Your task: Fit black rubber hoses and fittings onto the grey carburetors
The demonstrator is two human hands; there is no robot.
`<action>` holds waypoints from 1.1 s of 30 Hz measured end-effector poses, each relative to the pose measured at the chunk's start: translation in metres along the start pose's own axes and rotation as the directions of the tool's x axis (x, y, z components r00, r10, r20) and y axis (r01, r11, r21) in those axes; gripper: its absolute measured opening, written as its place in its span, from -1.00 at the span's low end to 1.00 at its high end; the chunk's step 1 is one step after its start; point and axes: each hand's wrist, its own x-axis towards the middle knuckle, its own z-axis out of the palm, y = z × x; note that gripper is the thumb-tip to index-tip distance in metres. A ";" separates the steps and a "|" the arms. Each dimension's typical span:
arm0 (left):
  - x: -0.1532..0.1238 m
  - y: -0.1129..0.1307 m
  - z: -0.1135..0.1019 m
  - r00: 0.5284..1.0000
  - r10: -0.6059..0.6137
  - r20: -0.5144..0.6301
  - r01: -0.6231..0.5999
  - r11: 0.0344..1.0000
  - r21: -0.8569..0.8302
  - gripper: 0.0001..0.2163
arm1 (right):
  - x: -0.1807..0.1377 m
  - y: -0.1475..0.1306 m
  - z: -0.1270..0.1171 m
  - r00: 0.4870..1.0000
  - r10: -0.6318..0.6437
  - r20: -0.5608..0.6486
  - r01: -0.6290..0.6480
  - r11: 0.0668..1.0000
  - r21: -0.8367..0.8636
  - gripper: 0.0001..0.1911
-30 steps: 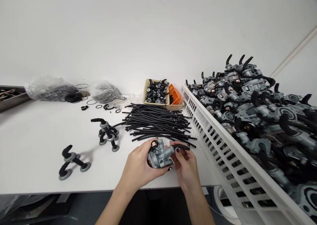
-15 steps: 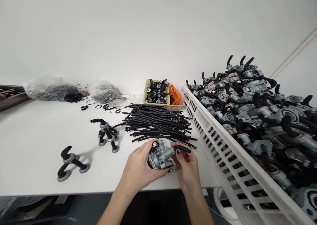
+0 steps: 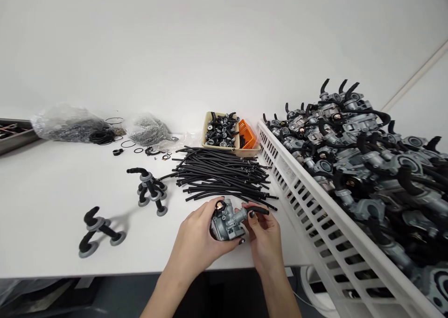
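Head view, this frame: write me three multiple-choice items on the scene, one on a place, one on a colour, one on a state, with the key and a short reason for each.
1. Where does the pile of black hoses lie?
A. inside the white crate
B. on the white table, beyond the hands
C. in the beige tray

2. What colour is the small basket beside the beige tray?
A. orange
B. blue
C. green

3. How is the grey carburetor held?
A. lying free on the table, untouched
B. by the right hand alone
C. gripped by the left hand, while the right hand pinches a short black hose at its side

Key: 1 B, the hoses rest on the table left of the white crate. 2 A, its mesh wall is orange. 3 C, both hands close round the part.
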 end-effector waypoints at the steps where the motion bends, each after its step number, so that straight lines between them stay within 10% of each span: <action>1: 0.000 0.000 0.000 1.000 -0.003 -0.003 0.003 1.000 0.004 -0.41 | 0.000 0.000 0.000 1.000 0.003 -0.004 -0.003 1.000 0.002 -0.72; 33: -0.001 0.004 0.002 1.000 -0.017 -0.017 0.019 0.997 0.077 -0.43 | -0.003 -0.003 0.001 0.999 -0.025 0.024 0.025 1.000 0.005 -0.80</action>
